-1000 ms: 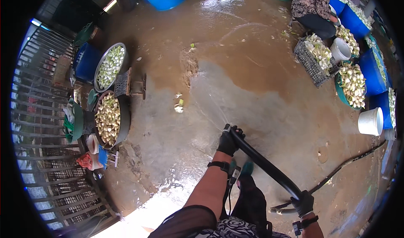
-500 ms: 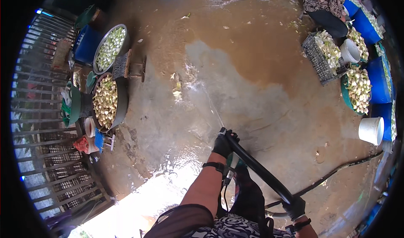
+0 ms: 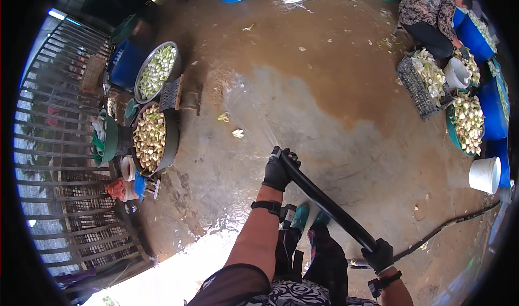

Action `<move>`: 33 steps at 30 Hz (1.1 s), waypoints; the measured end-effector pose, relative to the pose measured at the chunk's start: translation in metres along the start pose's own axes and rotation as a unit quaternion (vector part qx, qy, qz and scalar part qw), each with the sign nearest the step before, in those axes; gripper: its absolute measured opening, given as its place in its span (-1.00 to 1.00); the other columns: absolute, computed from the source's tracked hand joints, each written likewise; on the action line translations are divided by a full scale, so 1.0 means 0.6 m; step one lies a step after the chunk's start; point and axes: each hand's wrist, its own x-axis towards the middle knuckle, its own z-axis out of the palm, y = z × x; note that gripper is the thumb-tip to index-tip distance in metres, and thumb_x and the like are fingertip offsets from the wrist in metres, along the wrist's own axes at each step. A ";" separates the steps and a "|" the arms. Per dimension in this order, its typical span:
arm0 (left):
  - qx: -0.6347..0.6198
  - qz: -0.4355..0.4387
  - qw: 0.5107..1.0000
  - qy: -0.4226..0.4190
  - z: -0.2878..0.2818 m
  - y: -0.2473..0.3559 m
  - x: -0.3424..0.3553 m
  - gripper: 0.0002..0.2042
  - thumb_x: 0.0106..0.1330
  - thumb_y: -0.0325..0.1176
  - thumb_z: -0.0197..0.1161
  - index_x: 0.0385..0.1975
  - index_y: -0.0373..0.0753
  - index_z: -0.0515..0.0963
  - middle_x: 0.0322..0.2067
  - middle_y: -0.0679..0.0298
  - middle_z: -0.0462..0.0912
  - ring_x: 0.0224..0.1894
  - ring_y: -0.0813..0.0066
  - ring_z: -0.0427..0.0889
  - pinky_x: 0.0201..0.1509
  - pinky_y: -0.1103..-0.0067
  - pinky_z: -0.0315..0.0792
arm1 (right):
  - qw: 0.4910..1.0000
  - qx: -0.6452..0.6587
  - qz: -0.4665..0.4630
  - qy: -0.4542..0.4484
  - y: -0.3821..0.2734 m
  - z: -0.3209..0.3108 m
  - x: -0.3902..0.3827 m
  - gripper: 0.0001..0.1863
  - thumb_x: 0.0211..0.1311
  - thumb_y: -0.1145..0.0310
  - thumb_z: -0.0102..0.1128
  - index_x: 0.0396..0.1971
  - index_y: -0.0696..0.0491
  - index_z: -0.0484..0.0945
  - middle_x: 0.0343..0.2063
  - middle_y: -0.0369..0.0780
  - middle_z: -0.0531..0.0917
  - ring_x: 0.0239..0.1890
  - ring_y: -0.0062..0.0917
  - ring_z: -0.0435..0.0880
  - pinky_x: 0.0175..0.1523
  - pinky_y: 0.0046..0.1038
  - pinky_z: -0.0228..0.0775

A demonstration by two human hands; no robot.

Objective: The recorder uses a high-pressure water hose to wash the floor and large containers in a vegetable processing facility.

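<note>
A thick black hose [image 3: 327,206] runs slantwise between my two gloved hands. My left hand [image 3: 279,172] is closed round its front end, and a spray of water leaves it toward the far left. Lower right, my right hand [image 3: 380,255] grips the hose farther back. The jet reaches the wet concrete floor [image 3: 243,187], where a few pale vegetable scraps [image 3: 238,133] lie near the water. Brown water covers the floor's far part.
On the left stand a pot of pale vegetables [image 3: 150,135], a metal basin [image 3: 157,71] and slatted railing [image 3: 59,160]. A co-worker [image 3: 430,14] crouches far right among a black crate [image 3: 416,87], blue tubs [image 3: 493,108] and a white bucket [image 3: 484,175]. More hose [image 3: 448,223] trails right.
My left hand and the hose's front end have shifted left and slightly farther away. The water jet now spreads wider and points more to the left. My view has also shifted.
</note>
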 end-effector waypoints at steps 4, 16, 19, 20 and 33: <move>0.000 -0.046 0.999 0.009 0.011 -0.069 -0.003 -0.68 0.18 -0.07 0.02 -0.37 -0.24 0.32 -0.58 0.28 0.38 -0.50 0.38 0.40 -0.38 0.45 0.37 | 0.999 -0.017 0.033 0.006 0.044 -0.016 -0.044 -0.65 -0.42 0.21 0.42 -0.67 0.09 0.46 -0.71 -0.15 0.53 -0.63 -0.32 0.55 -0.47 -0.37 0.38; 0.033 -0.390 0.920 -0.027 0.038 -0.491 -0.050 -0.76 0.20 -0.17 -0.02 -0.49 -0.24 0.28 -0.64 0.28 0.31 -0.55 0.37 0.38 -0.42 0.44 0.37 | 0.967 -0.053 0.251 0.006 0.119 -0.090 -0.369 -0.55 -0.49 0.03 0.37 -0.75 0.13 0.49 -0.78 -0.10 0.51 -0.66 -0.25 0.56 -0.54 -0.34 0.37; 0.058 -0.443 0.894 -0.011 0.063 -0.566 -0.067 -0.76 0.20 -0.17 -0.03 -0.51 -0.23 0.27 -0.63 0.26 0.31 -0.55 0.37 0.36 -0.43 0.44 0.35 | 0.972 0.015 0.211 0.102 0.130 -0.094 -0.426 -0.68 -0.26 0.20 0.34 -0.67 0.08 0.40 -0.79 -0.16 0.43 -0.74 -0.35 0.38 -0.57 -0.38 0.26; 0.058 -0.459 0.886 -0.027 0.069 -0.584 -0.068 -0.76 0.20 -0.17 -0.03 -0.51 -0.23 0.27 -0.63 0.26 0.31 -0.54 0.36 0.36 -0.42 0.44 0.35 | 0.969 0.016 0.220 0.112 0.134 -0.090 -0.436 -0.68 -0.27 0.21 0.34 -0.67 0.08 0.40 -0.79 -0.15 0.43 -0.73 -0.35 0.38 -0.57 -0.38 0.25; 0.099 -0.401 0.910 -0.009 0.153 -0.638 0.007 -0.77 0.20 -0.18 -0.07 -0.49 -0.24 0.29 -0.67 0.26 0.32 -0.59 0.37 0.36 -0.45 0.45 0.34 | 0.945 0.004 0.307 0.114 0.217 -0.148 -0.331 -0.62 -0.48 0.13 0.35 -0.71 0.14 0.49 -0.72 -0.09 0.53 -0.60 -0.25 0.57 -0.47 -0.34 0.41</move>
